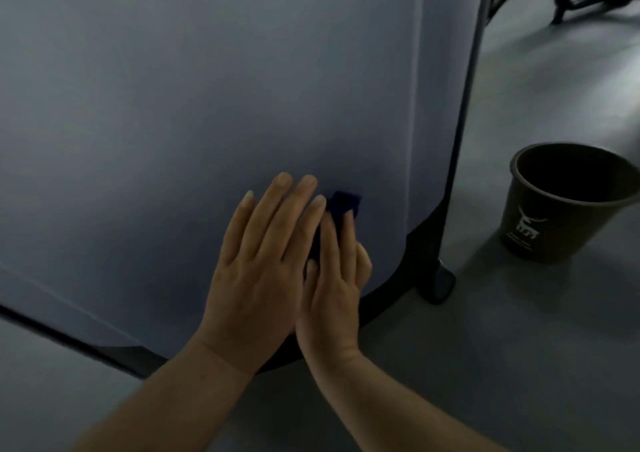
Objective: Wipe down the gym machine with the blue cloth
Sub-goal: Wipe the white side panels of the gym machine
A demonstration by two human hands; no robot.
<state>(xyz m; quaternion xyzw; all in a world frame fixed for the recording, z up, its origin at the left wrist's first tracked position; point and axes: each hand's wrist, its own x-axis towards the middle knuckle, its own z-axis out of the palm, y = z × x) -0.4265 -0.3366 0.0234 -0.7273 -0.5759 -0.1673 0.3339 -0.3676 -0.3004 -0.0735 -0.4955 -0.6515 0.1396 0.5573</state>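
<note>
Here, both hands lie side by side on the grey gym machine panel (207, 105). The left hand (256, 278) lies flat, fingers straight; the right hand (332, 288) presses the blue cloth (343, 203) under straight fingers. Farther right, a dark bin (540, 223) stands on the floor.

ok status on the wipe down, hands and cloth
Left hand flat on grey panel. Right hand presses blue cloth low on panel. Brown bucket on floor, clear of both.
</note>
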